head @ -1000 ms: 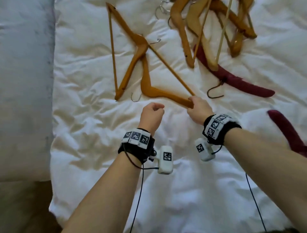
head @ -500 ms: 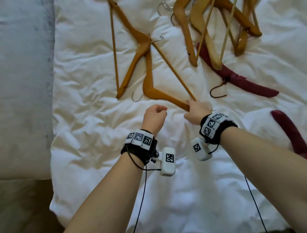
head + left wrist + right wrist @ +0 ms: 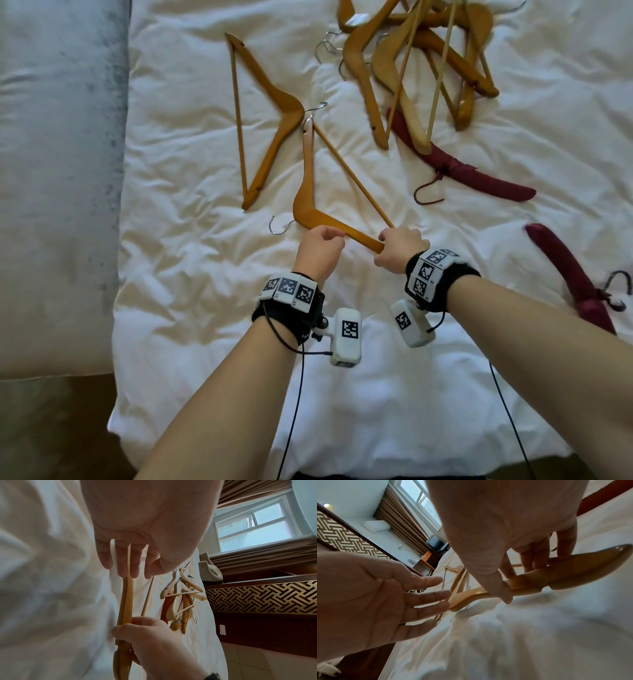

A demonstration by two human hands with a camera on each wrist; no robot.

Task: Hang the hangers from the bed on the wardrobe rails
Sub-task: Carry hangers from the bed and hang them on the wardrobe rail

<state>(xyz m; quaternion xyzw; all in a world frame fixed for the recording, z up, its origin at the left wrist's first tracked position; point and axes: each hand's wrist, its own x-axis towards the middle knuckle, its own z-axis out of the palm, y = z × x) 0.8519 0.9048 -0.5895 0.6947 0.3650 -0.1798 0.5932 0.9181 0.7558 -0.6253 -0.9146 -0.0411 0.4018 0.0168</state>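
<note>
A wooden hanger point(image 3: 305, 192) lies on the white bed point(image 3: 205, 308), its metal hook pointing left. My right hand point(image 3: 397, 245) grips the hanger's near end, thumb and fingers wrapped round the wood point(image 3: 573, 572). My left hand point(image 3: 323, 240) is just left of it, fingers stretched out and touching the same arm of the hanger point(image 3: 126, 601). In the right wrist view the left hand point(image 3: 376, 595) shows an open palm. A second wooden hanger point(image 3: 274, 102) lies further up the bed. The wardrobe rails are out of view.
A pile of several wooden hangers point(image 3: 411, 61) lies at the top right, over a maroon padded hanger point(image 3: 479, 174). Another maroon hanger point(image 3: 575, 274) is by my right forearm. A grey-blue blanket point(image 3: 51, 171) runs along the bed's left side.
My left hand has moved forward from a fist to the hanger and spread its fingers. My right hand has kept its grip on the hanger's end.
</note>
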